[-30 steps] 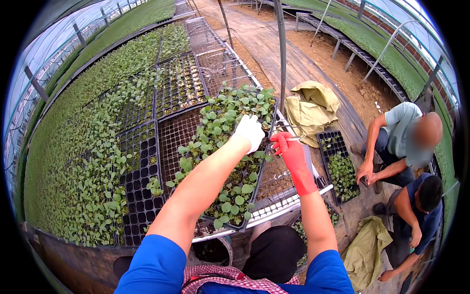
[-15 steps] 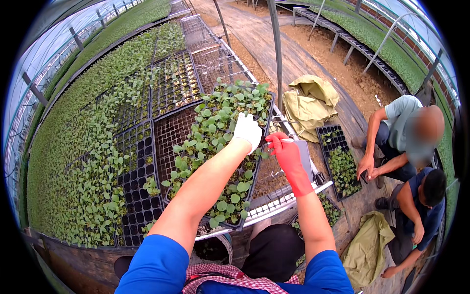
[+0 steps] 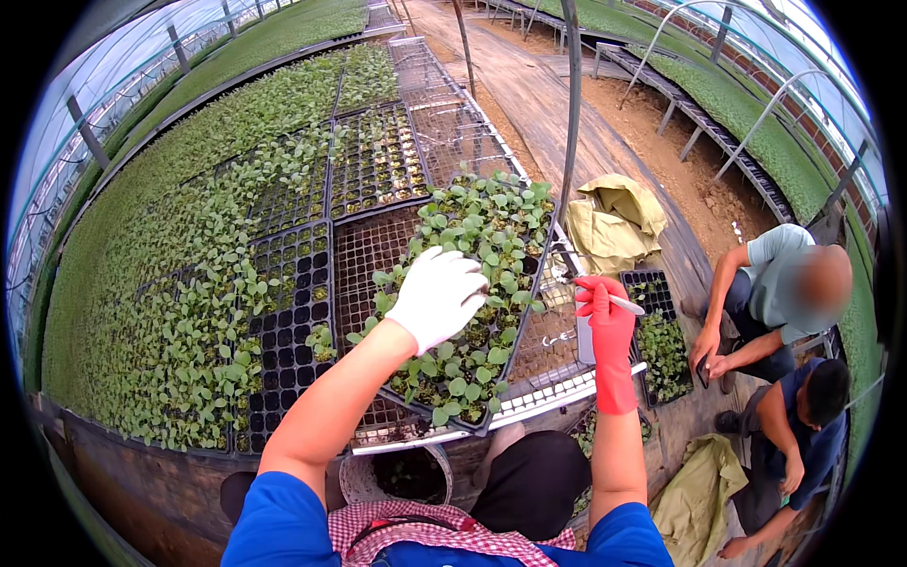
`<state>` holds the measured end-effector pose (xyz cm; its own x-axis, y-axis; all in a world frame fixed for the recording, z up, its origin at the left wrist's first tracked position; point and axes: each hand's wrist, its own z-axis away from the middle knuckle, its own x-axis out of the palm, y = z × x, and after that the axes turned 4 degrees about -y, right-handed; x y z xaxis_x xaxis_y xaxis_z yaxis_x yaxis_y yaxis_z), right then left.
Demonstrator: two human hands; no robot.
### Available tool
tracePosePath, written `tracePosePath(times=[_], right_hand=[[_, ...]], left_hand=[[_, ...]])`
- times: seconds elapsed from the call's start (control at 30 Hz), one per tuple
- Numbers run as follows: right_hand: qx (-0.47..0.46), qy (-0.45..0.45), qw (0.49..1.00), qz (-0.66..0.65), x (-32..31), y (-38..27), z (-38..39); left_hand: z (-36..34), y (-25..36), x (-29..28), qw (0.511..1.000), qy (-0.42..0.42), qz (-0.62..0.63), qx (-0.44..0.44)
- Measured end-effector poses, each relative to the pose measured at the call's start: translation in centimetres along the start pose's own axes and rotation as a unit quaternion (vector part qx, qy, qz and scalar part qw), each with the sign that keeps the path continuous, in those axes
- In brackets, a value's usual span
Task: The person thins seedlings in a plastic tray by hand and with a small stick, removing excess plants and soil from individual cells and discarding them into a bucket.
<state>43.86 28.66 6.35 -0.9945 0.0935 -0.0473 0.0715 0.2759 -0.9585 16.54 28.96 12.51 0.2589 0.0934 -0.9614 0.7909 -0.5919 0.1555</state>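
Observation:
My left hand, in a white glove, is over a black tray of leafy green seedlings. Its fingers are stretched forward, slightly apart, and nothing shows in them. To the right, beyond the tray's edge, my right hand wears a red rubber glove. Its fingers are closed around a slim, pale, metal-looking tool whose end points right; I cannot make out its exact kind. The seedling tray lies at a slant on the bench, partly over an unplanted black grid tray.
More seedling trays spread over the bench at left. A bucket stands below its front edge. At right two people sit low near a seedling tray on the ground. Olive cloth sacks lie nearby; a thin post rises beside the bench.
My left hand has drawn back to the left and nearer over the seedlings. My right hand has moved apart from it, to the right, and its tool now points right. The view has shifted.

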Motion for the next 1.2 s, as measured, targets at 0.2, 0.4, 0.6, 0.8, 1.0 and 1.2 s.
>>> tracePosePath(times=[0.2, 0.4, 0.6, 0.8, 1.0, 1.2], right_hand=[[0.048, -0.163, 0.984, -0.046, 7.8, -6.3, 4.9], [0.114, -0.4, 0.907, -0.061, 20.4, -9.1, 9.8], [0.111, -0.519, 0.842, 0.099, 33.7, -10.0, 13.6], [0.037, -0.462, 0.855, 0.231, 36.9, -9.4, 14.3], [0.028, -0.456, 0.864, 0.21, 33.1, -9.7, 15.2], [0.016, -0.478, 0.858, 0.187, 33.4, -8.3, 17.1]], left_hand=[[19.7, 1.1, -1.2, 0.98, -0.005, 0.182, -0.075], [30.7, 3.4, 0.6, 0.96, -0.017, 0.194, -0.199], [38.5, 3.0, 0.2, 0.961, 0.054, 0.125, -0.243], [41.8, 1.3, 0.1, 0.94, 0.065, 0.074, -0.326], [42.3, 1.1, 2.7, 0.925, 0.004, 0.052, -0.375], [41.9, 1.1, 3.1, 0.924, -0.014, 0.041, -0.379]])
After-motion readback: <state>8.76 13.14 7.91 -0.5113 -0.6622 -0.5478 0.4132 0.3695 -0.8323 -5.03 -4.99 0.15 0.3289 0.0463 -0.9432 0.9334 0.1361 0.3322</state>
